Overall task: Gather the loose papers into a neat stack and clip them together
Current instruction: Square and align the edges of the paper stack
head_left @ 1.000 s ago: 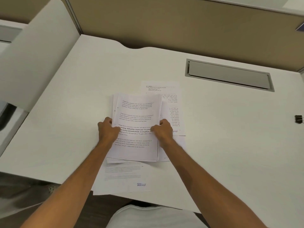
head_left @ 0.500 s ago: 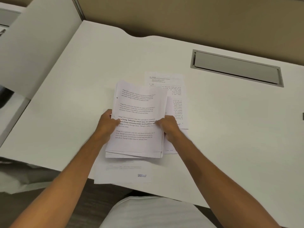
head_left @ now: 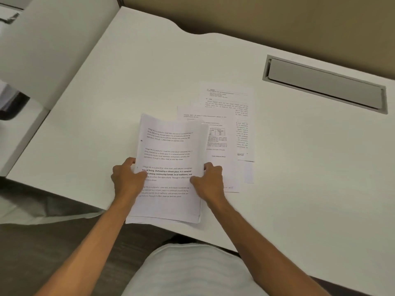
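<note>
A stack of printed white papers [head_left: 168, 154] is held above the near edge of the white desk [head_left: 149, 71], its lower end hanging past the edge. My left hand [head_left: 127, 178] grips its left side and my right hand [head_left: 210, 181] grips its right side, thumbs on the top sheet. The sheets' lower edges are slightly uneven. Two or three loose printed sheets lie flat on the desk to the right: one with a small table [head_left: 220, 133] and one farther back [head_left: 230, 99], partly overlapping. No clip is in view.
A grey cable hatch [head_left: 324, 84] is set into the desk at the back right. A white divider panel [head_left: 53, 43] stands at the left and a tan partition [head_left: 277, 18] runs along the back.
Both hands have lifted the stack off the desk and drawn it toward the near edge, left of the remaining sheets. The sheet that lay under it at the front edge is no longer visible.
</note>
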